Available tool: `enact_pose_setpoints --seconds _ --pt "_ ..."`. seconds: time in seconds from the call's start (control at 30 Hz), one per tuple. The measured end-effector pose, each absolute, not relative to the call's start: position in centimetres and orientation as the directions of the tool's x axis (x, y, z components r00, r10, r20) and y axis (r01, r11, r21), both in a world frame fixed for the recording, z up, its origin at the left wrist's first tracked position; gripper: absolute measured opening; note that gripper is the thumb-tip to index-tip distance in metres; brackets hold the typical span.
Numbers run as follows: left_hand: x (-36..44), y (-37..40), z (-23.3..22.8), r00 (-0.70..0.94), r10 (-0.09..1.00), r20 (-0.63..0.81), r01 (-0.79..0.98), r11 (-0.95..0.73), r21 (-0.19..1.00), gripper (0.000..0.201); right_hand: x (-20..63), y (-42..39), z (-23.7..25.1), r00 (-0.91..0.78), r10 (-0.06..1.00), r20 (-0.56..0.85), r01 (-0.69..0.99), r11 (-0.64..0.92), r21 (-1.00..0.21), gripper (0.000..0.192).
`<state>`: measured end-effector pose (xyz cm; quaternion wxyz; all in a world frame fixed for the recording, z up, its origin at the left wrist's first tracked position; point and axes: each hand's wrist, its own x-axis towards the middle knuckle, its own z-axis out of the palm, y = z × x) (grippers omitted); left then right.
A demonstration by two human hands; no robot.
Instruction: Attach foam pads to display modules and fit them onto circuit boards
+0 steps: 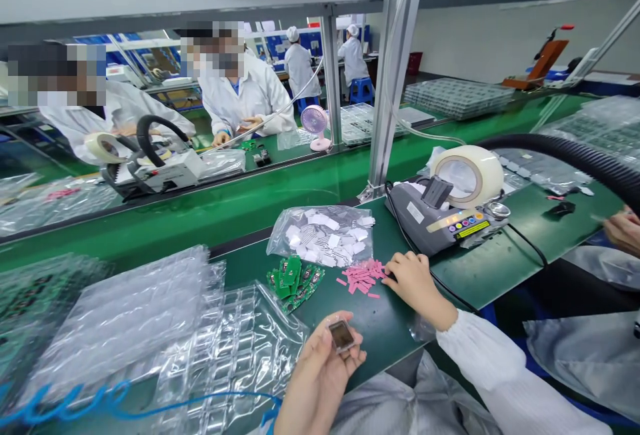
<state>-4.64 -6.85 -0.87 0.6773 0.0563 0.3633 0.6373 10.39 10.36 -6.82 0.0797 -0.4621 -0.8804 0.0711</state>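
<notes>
The left hand (pixel 320 372) pinches a small square part (pixel 342 336) with a dark face between thumb and fingertips, held above the near edge of the green table (pixel 480 268); its back is turned away and cannot be read. The right hand (pixel 413 282) lies palm down with loosely curled fingers, its fingertips at the edge of a heap of pink strips (pixel 364 276) scattered on the table; whether a strip is actually caught between the fingers cannot be told. Just left of the strips lies a small pile of green circuit boards (pixel 294 279), partly on the corner of a clear blister tray (pixel 235 348) whose rows of pockets look empty, though glare makes that uncertain. Beyond the boards, a clear plastic bag (pixel 323 235) holds many small white square pieces. More clear trays (pixel 130 315) are stacked at the left, their contents lost in reflections. To the right of the bag stands a grey tape dispenser (pixel 440 218) carrying a large roll of clear tape (pixel 469 174). A black ribbed hose (pixel 575 155) crosses the right side, cut off by the frame, and another person's hand (pixel 623 228) shows only partly at the right edge.
</notes>
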Motion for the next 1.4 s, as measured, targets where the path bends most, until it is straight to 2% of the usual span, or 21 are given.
enact_pose_setpoints --seconds 0.13,0.3,0.57,0.73,0.93,1.17,1.4 --pt "-4.6 -7.1 -0.6 -0.045 0.929 -0.368 -0.802 0.186 0.568 0.034 9.7 10.5 -7.7 -0.607 0.792 0.063 0.787 0.611 -0.090 0.010" --pt "-4.8 -7.1 -0.6 -0.029 0.929 -0.368 -0.791 0.204 0.577 0.033 10.2 10.6 -7.8 -0.670 0.740 0.054 0.740 0.672 -0.023 0.017" --pt "-4.3 -6.9 -0.7 -0.020 0.912 -0.409 -0.801 0.230 0.553 0.027 9.8 10.8 -7.7 -0.686 0.722 0.088 0.724 0.690 -0.014 0.010" --pt "-4.6 -7.0 -0.5 -0.019 0.921 -0.389 -0.799 0.220 0.559 0.030 9.6 10.6 -7.7 -0.719 0.689 0.096 0.688 0.724 -0.043 0.019" --pt "-4.6 -7.3 -0.3 0.016 0.944 -0.330 -0.778 0.219 0.589 0.034 9.9 10.2 -6.5 -0.698 0.708 0.111 0.689 0.705 -0.165 0.021" --pt "-4.5 -7.2 0.0 0.024 0.948 -0.319 -0.759 0.225 0.611 0.035 10.1 8.8 -2.8 -0.732 0.676 0.089 0.554 0.666 -0.500 0.017" --pt "-4.9 -7.1 -0.6 0.020 0.949 -0.315 -0.770 0.215 0.600 0.035 8.4 7.0 -5.9 -0.777 0.621 0.102 0.435 0.648 -0.625 0.014"
